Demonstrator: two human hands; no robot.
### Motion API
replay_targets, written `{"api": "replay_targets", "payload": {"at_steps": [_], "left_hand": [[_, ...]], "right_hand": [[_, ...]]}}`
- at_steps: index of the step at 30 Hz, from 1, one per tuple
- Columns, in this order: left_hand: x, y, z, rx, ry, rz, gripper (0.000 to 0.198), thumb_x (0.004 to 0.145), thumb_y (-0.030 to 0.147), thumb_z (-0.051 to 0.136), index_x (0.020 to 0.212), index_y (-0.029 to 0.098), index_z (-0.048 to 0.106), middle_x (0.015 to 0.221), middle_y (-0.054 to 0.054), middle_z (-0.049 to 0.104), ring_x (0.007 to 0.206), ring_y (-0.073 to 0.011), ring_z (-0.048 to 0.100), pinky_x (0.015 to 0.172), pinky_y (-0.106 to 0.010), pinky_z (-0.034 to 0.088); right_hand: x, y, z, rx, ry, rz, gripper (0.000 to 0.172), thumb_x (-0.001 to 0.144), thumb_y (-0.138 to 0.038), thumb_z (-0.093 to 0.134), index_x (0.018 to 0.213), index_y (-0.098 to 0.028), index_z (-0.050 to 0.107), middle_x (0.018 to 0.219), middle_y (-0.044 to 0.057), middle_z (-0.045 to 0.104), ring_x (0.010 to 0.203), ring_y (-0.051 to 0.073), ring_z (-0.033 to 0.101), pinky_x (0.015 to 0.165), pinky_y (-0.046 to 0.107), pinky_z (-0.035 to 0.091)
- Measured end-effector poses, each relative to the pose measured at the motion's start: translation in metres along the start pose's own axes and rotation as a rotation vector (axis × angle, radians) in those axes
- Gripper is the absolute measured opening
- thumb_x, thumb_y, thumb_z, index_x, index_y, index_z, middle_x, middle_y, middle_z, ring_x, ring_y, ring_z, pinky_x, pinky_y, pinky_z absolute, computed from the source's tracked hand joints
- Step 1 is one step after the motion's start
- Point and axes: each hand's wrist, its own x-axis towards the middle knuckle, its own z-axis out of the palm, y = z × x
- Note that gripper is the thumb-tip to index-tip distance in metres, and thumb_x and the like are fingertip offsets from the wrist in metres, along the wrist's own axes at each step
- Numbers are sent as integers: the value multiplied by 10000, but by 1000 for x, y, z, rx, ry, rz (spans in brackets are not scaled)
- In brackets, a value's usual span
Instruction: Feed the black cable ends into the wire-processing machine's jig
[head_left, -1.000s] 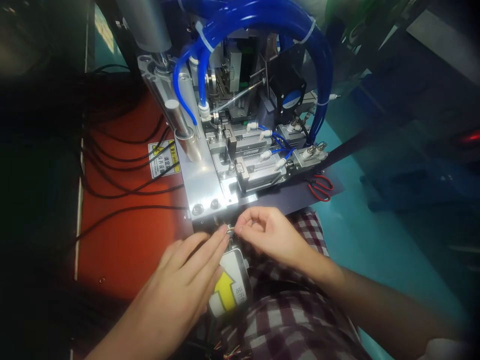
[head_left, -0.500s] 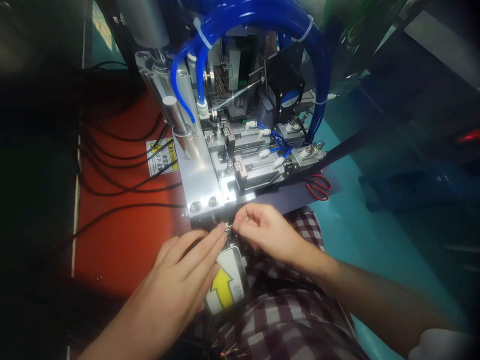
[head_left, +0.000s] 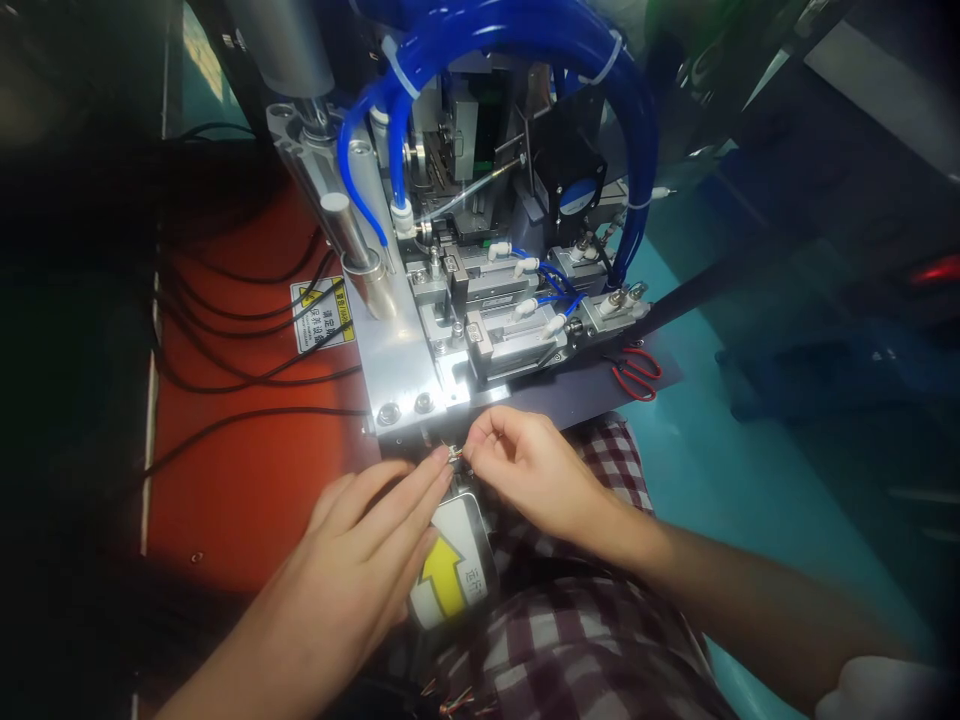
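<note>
My left hand (head_left: pixel 375 545) reaches in from the lower left with its fingers stretched out side by side. Its fingertips touch a small shiny metal part (head_left: pixel 452 454) at the front edge of the machine; the thumb is hidden. From the right, my right hand (head_left: pixel 517 460) pinches a thin copper-coloured, wire-like piece (head_left: pixel 460 454) between thumb and index finger, against that same part. Just below, partly covered by my left hand, is a white box-shaped unit (head_left: pixel 465 545) with a yellow arrow label (head_left: pixel 444 575).
Behind my hands stands the machine, with a metal plate (head_left: pixel 401 350), pneumatic cylinders (head_left: pixel 517 345) and blue hoses (head_left: pixel 645 120). Red-handled pliers or cutters (head_left: pixel 637 375) lie at right. Black cables (head_left: pixel 247 410) cross the orange surface (head_left: pixel 247 480). Copper wire ends (head_left: pixel 454 700) show near my lap.
Both hands keep nearly the same position at the small metal part. The whole view has shifted very slightly.
</note>
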Motion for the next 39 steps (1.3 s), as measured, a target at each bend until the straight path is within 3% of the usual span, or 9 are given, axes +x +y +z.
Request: {"api": "replay_targets", "payload": {"at_steps": [3, 7, 13, 16, 22, 27, 31, 35, 39], "left_hand": [[0, 0, 0, 0, -2, 10, 632, 986, 161, 442, 1575, 208, 219, 1435, -70, 578, 1145, -274, 528, 925, -412, 448], [0, -1, -1, 13, 8, 13, 618, 989, 165, 432, 1572, 221, 234, 1440, -65, 576, 1154, -264, 541, 933, -400, 462], [1, -4, -1, 16, 17, 37, 584, 995, 211, 426, 1560, 228, 280, 1426, -63, 588, 1130, -258, 554, 914, -387, 486], [0, -3, -2, 3, -4, 22, 591, 992, 196, 435, 1561, 220, 277, 1441, -70, 573, 1158, -263, 533, 927, -389, 476], [-2, -1, -2, 18, -1, 27, 553, 973, 152, 469, 1516, 172, 366, 1433, -113, 552, 1208, -270, 504, 999, -391, 417], [-3, -1, -1, 21, 16, 4, 494, 973, 145, 475, 1465, 151, 428, 1363, -131, 563, 1220, -278, 490, 1019, -396, 397], [-2, -1, 0, 16, 7, 7, 467, 978, 156, 474, 1444, 143, 443, 1337, -126, 576, 1209, -272, 490, 1016, -392, 397], [0, 0, 1, 29, 28, 23, 417, 990, 168, 447, 1403, 125, 479, 1315, -128, 587, 1193, -267, 496, 998, -384, 401], [0, 1, 1, 27, 33, 22, 402, 995, 166, 429, 1389, 108, 482, 1306, -135, 588, 1181, -267, 493, 987, -389, 402]], "right_hand": [[0, 1, 1, 42, -6, 29, 82, 799, -170, 559, 717, -182, 562, 574, -56, 519, 528, 86, 462, 496, 210, 353], [4, 2, 3, 240, -61, 191, 102, 774, -176, 560, 673, -183, 546, 471, -80, 470, 436, 77, 409, 449, 209, 305], [14, 0, 3, 381, -143, 349, 258, 766, -181, 549, 520, -183, 470, 386, -79, 405, 404, 66, 344, 457, 220, 249], [10, 2, -2, 224, -145, 248, 171, 793, -203, 572, 625, -178, 558, 441, -66, 471, 430, 89, 434, 467, 225, 297], [-10, 8, -2, -74, 173, -115, 56, 858, -223, 610, 830, -180, 634, 711, -13, 616, 572, 101, 517, 587, 249, 420], [-8, 9, 8, -125, 188, -314, 78, 861, -242, 670, 911, -183, 669, 811, 15, 645, 688, 128, 579, 676, 263, 468], [-6, 6, 10, -148, 177, -379, 73, 874, -197, 623, 816, -182, 663, 796, 17, 637, 706, 128, 575, 670, 256, 457], [-5, 9, 9, -1, 158, -213, 77, 830, -170, 612, 756, -175, 633, 723, -6, 594, 602, 105, 510, 570, 242, 412], [-2, 16, 9, 290, 27, -3, 91, 841, -251, 623, 791, -178, 604, 621, -51, 514, 502, 83, 407, 473, 229, 325]]}}
